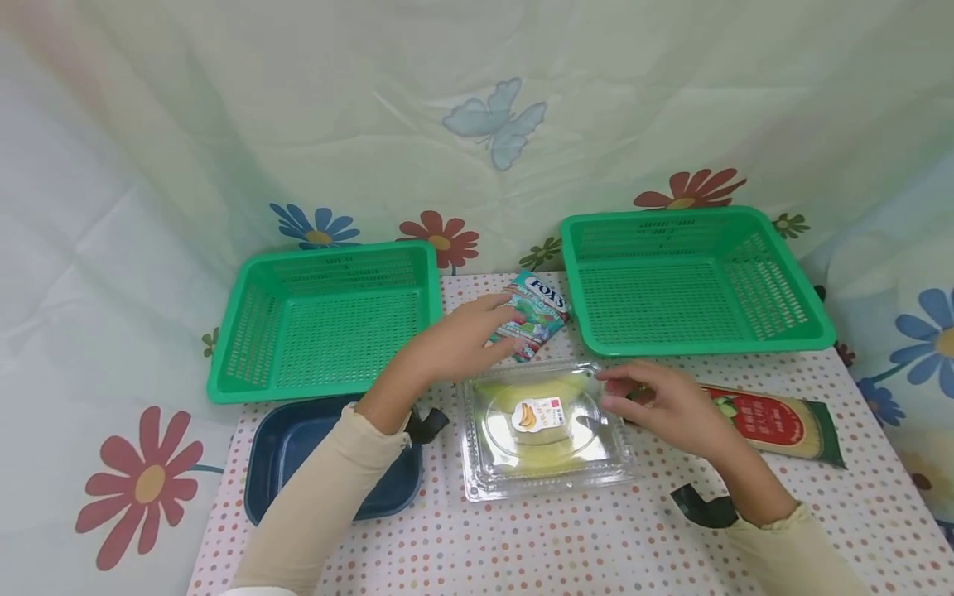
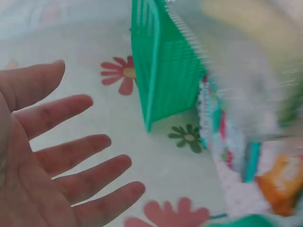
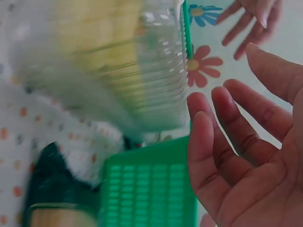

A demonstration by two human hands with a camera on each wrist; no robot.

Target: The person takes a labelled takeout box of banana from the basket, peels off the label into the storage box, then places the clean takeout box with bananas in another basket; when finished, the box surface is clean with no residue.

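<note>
A clear plastic clamshell box (image 1: 547,426) of yellow bananas, with a white banana label (image 1: 540,415), sits mid-table in the head view. My left hand (image 1: 469,339) hovers by its far left corner, over a FOX'S candy bag (image 1: 537,310). In the left wrist view the fingers (image 2: 80,153) are spread and hold nothing. Beside the box's right edge is my right hand (image 1: 667,406), over one end of a noodle pack (image 1: 775,422). Its fingers (image 3: 236,127) bend loosely in the right wrist view, empty, with the blurred box (image 3: 99,61) beside them.
Two green baskets stand at the back, one left (image 1: 343,331) and one right (image 1: 671,298). A dark blue tray (image 1: 298,443) lies under the left forearm. The left wrist view also shows an orange packet (image 2: 281,184). A floral curtain (image 1: 358,99) hangs behind the dotted tablecloth (image 1: 522,546).
</note>
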